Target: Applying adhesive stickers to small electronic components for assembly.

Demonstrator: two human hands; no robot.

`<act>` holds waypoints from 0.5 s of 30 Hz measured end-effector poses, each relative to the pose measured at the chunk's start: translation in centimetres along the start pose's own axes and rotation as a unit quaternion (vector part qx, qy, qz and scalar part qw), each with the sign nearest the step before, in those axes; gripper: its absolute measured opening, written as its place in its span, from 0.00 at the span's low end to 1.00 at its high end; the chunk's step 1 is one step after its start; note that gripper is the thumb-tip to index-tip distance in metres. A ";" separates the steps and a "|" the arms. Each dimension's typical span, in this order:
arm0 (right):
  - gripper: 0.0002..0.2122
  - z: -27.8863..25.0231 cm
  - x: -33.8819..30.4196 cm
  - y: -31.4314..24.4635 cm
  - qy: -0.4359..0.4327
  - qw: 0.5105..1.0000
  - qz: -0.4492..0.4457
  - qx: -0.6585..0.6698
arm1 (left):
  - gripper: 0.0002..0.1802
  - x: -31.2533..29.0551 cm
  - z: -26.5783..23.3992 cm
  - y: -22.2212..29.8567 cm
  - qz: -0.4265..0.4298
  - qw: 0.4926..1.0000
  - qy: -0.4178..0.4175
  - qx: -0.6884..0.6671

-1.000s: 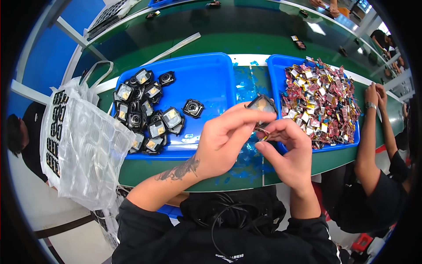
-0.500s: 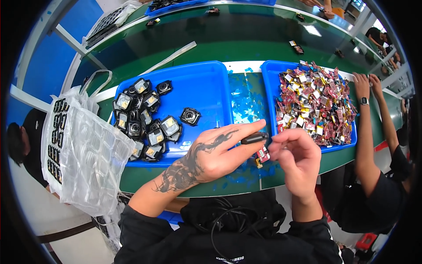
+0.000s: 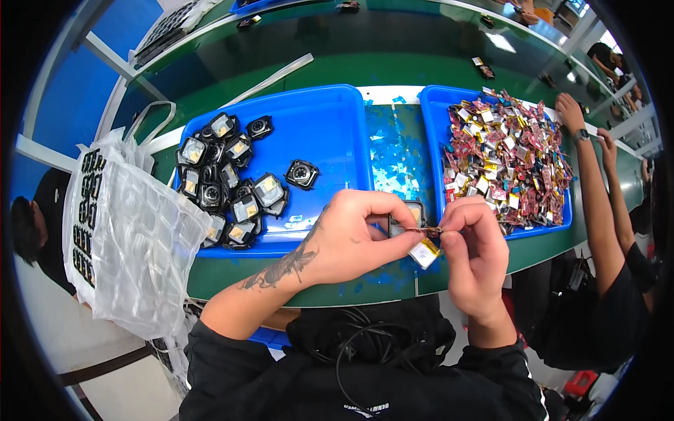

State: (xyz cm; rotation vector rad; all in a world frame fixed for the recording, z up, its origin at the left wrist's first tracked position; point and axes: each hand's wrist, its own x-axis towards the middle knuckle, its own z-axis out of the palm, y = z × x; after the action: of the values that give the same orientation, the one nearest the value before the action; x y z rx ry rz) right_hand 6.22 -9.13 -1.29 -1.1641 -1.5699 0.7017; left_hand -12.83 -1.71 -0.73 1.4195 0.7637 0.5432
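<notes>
My left hand (image 3: 361, 228) is closed, thumb and forefinger pinching one end of a small circuit board (image 3: 425, 230). At the board's other end, the fingertips of my right hand (image 3: 472, 245) are also closed in a pinch. A silver battery with a yellow edge (image 3: 424, 253) hangs just below the board, between the hands. Behind my left fingers shows part of a dark watch case (image 3: 415, 210); whether I hold it or it rests on the table cannot be made out. My other left fingers are partly hidden.
A blue tray (image 3: 319, 116) at left holds several black watch cases (image 3: 228, 179). Another blue tray (image 3: 437, 126) is heaped with red circuit boards and batteries (image 3: 505, 158). Blue film scraps (image 3: 395, 151) lie between them. Clear plastic packaging (image 3: 137, 238) hangs at left; a co-worker's arms (image 3: 593, 189) reach in at right.
My left hand has turned and drawn back slightly from the black item it held out. The board is now stretched between both hands, and the battery has come into sight.
</notes>
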 end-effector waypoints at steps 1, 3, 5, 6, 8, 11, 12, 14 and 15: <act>0.04 0.0 -0.3 0.1 -0.014 1.000 0.000 -0.014 | 0.04 0.2 -0.1 -0.2 -0.022 0.999 -0.026 -0.029; 0.05 0.3 -0.6 0.1 0.012 0.996 0.047 0.073 | 0.05 0.3 0.0 -0.5 -0.029 0.998 -0.023 -0.045; 0.08 0.8 -0.5 -0.1 0.051 0.979 0.100 0.171 | 0.07 0.3 0.1 -0.6 -0.037 0.997 -0.018 -0.061; 0.08 0.9 -0.5 -0.2 0.051 0.979 0.100 0.171 | 0.09 0.2 0.2 -0.4 -0.024 0.999 -0.012 -0.035; 0.11 1.1 -0.5 -0.2 0.068 0.988 0.106 0.094 | 0.11 0.2 0.5 -0.4 -0.012 1.000 -0.006 -0.008; 0.14 1.4 -0.2 0.0 0.075 0.985 0.108 0.109 | 0.15 0.2 1.0 -0.9 0.098 0.995 0.013 -0.015; 0.14 1.5 -0.1 0.3 0.074 0.985 0.106 0.110 | 0.17 0.2 1.1 -1.2 0.113 0.993 0.016 -0.026; 0.15 1.6 0.0 0.8 0.097 0.975 0.106 0.172 | 0.19 0.2 1.1 -1.3 0.128 0.991 0.022 -0.036; 0.15 1.8 0.1 0.9 0.116 0.976 0.100 0.155 | 0.20 0.2 1.1 -1.2 0.119 0.992 0.015 -0.050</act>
State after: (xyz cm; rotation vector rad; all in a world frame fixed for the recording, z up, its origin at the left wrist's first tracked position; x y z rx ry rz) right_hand 4.78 -8.49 -2.61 -1.1317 -1.1125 0.8750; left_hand -11.97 -2.43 -1.94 1.4202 0.5864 0.7780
